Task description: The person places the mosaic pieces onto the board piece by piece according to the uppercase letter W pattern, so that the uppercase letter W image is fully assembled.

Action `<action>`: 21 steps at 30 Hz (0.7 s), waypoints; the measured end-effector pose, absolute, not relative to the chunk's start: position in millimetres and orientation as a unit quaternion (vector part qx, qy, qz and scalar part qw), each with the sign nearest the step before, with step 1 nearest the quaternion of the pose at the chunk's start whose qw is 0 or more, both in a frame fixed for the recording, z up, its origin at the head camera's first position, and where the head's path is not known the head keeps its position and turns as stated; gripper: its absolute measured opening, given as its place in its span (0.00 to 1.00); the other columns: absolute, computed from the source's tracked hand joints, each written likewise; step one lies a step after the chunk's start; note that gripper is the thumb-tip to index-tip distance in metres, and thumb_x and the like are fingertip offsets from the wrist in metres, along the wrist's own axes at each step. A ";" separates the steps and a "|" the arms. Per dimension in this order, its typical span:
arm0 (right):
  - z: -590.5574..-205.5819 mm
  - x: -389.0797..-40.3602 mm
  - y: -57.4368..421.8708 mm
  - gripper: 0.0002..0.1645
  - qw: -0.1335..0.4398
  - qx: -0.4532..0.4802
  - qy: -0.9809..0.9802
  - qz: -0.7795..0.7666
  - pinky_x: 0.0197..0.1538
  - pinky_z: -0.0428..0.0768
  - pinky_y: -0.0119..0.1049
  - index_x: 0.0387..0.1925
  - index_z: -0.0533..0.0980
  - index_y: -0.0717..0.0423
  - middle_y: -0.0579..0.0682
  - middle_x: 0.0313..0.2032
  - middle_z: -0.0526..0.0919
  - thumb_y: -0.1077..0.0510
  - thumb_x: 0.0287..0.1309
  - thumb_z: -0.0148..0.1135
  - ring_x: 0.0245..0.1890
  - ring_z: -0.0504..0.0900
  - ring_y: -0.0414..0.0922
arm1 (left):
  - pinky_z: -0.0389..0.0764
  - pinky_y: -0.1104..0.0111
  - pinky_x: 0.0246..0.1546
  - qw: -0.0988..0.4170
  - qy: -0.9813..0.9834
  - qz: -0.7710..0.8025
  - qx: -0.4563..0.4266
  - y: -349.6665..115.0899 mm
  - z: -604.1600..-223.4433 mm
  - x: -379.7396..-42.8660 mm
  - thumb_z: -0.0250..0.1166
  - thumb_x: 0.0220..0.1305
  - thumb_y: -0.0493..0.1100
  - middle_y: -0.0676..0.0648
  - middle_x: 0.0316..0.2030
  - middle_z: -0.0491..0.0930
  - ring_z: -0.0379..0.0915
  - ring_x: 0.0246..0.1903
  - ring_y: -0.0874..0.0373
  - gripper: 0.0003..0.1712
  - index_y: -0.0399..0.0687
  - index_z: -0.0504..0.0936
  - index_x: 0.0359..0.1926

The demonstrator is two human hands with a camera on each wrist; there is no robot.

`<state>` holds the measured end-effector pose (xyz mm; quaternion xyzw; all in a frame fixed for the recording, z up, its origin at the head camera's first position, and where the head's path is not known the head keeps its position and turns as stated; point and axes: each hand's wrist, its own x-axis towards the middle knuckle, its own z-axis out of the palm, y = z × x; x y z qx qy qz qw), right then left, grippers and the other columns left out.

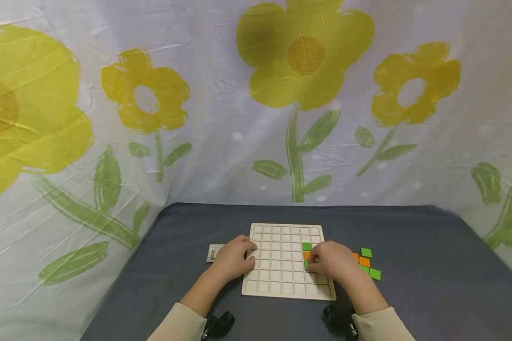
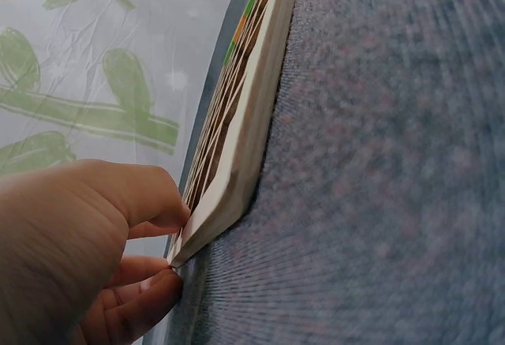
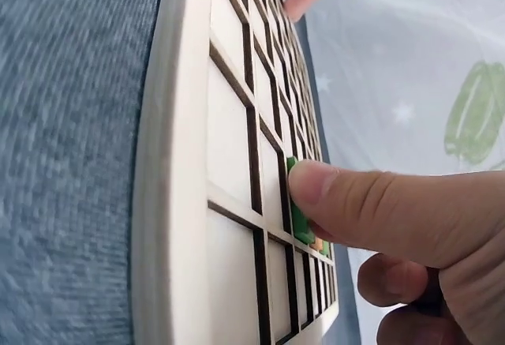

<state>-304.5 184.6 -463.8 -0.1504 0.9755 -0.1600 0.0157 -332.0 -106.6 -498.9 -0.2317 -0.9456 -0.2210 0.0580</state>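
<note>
A square wooden grid board (image 1: 277, 286) lies on the dark cloth. My left hand (image 1: 234, 258) holds its left edge between thumb and fingers; the left wrist view shows the fingertips (image 2: 175, 217) at the board's rim. Over the board's right part, my right hand (image 1: 333, 259) has its thumb and fingers on a green square tile (image 3: 298, 211). That tile sits at a grid cell, the thumb against its face; the other fingertips are partly hidden. Just beyond it in the same column are an orange tile (image 1: 306, 255) and another green tile (image 1: 306, 246).
Right of the board lie several loose green tiles (image 1: 375, 273) and orange tiles (image 1: 364, 261), partly covered by my right hand. A small card with a printed grid (image 1: 213, 252) lies left of the board, partly behind my left hand. A flowered curtain (image 1: 222, 156) hangs behind the table.
</note>
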 end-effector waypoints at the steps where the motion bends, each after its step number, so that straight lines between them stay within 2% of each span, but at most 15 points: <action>1: -463.8 -304.3 185.5 0.11 0.018 -0.146 0.976 -0.158 0.29 0.75 0.38 0.21 0.83 0.41 0.36 0.23 0.79 0.50 0.50 0.81 0.22 0.73 0.38 | 0.82 0.51 0.48 0.057 -0.945 -0.222 -0.232 -106.0 -499.0 -332.1 0.66 0.65 0.40 0.41 0.58 0.78 0.79 0.53 0.44 0.17 0.45 0.86 0.55; 9: -461.2 -296.4 185.6 0.14 0.030 -0.097 0.983 -0.156 0.27 0.75 0.39 0.22 0.81 0.45 0.39 0.23 0.79 0.48 0.51 0.79 0.22 0.74 0.40 | 0.82 0.52 0.47 0.060 -0.944 -0.220 -0.236 -103.4 -500.3 -335.5 0.65 0.65 0.40 0.41 0.57 0.78 0.79 0.52 0.44 0.18 0.45 0.86 0.55; 16: -468.8 -288.5 181.4 0.16 -0.005 -0.049 0.981 -0.187 0.19 0.66 0.35 0.19 0.79 0.48 0.40 0.19 0.75 0.49 0.53 0.78 0.18 0.69 0.42 | 0.82 0.51 0.48 0.059 -0.945 -0.224 -0.232 -105.2 -497.4 -337.1 0.65 0.65 0.40 0.41 0.57 0.78 0.79 0.53 0.44 0.18 0.44 0.86 0.55; 21: -475.7 -284.3 188.7 0.10 -0.017 -0.074 0.975 -0.209 0.26 0.74 0.38 0.24 0.82 0.48 0.41 0.26 0.80 0.52 0.53 0.77 0.24 0.73 0.41 | 0.81 0.51 0.48 0.052 -0.946 -0.228 -0.226 -105.6 -499.5 -334.6 0.66 0.64 0.39 0.41 0.58 0.78 0.79 0.54 0.44 0.18 0.44 0.86 0.55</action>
